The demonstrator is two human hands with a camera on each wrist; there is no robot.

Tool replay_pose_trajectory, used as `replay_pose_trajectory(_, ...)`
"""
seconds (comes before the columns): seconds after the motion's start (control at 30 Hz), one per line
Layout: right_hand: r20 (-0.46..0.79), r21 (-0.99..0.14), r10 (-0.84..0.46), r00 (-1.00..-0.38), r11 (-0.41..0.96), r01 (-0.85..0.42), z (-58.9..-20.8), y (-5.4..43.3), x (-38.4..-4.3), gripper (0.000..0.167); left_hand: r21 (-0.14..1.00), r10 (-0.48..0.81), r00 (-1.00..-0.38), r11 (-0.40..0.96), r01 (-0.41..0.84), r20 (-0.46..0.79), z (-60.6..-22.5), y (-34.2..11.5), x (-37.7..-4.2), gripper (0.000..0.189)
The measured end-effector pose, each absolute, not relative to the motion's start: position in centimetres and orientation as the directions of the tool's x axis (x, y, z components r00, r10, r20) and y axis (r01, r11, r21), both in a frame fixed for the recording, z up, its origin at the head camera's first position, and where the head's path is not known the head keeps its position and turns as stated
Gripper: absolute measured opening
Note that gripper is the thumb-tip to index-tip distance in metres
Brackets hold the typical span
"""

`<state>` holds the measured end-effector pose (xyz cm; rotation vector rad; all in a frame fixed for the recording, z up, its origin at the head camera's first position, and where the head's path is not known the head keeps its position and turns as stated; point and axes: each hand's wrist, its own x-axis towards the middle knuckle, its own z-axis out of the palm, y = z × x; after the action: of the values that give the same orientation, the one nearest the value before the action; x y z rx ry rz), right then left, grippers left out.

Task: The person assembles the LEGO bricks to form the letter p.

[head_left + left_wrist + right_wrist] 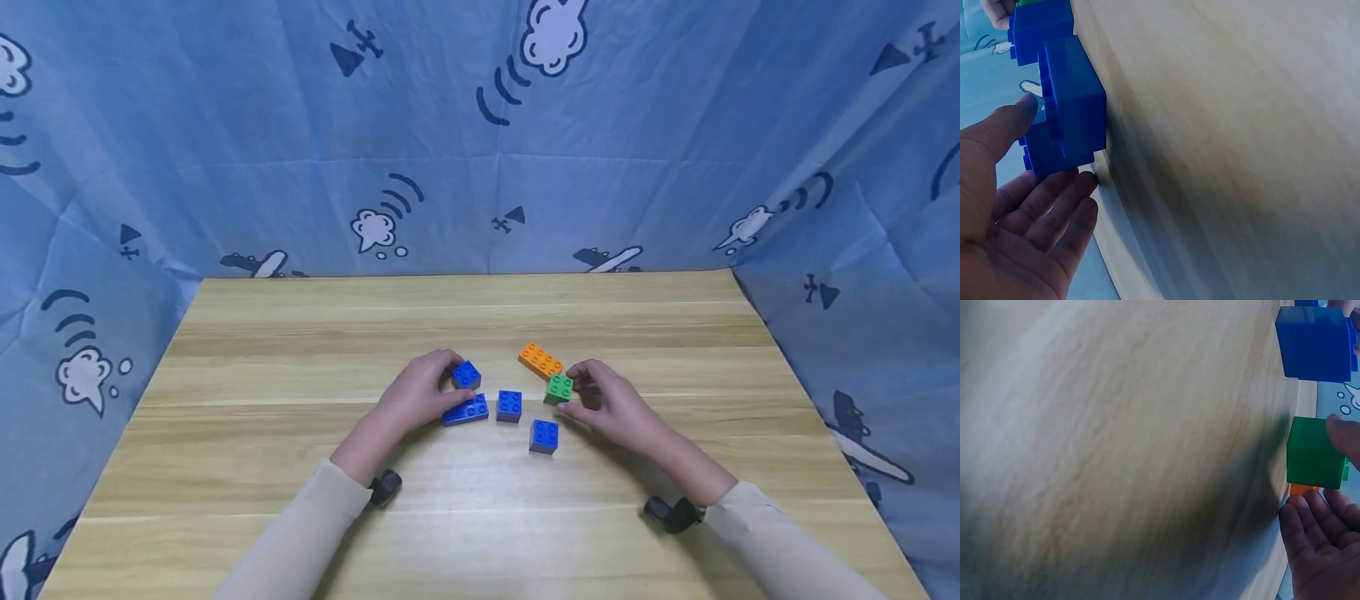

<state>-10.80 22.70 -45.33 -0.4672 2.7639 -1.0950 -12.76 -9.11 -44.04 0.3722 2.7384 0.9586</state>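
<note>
My left hand has its thumb and fingers at opposite sides of a small square blue brick, pinching it. Just in front lies a longer blue brick, partly under the thumb; in the left wrist view this long brick hides part of the small one. On the other side, my right hand pinches a square green brick, thumb in front and fingers behind. The right wrist view shows the thumb overlapping the green brick. An orange brick lies right behind it.
Two more square blue bricks stand between the hands, one in the middle and one nearer me. All sit studs up on a wooden table. A blue patterned curtain hangs behind and at both sides.
</note>
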Motion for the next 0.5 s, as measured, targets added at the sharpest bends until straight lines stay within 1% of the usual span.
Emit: replay_pose_trajectory(0.5,-0.020,-0.693,-0.324,-0.946,0.687,-0.221,-45.77,22.52,-11.05,0.039,0.624,0.297,-0.947,0.765,0.160,-0.121,-44.27,-8.85,-13.04,0.044)
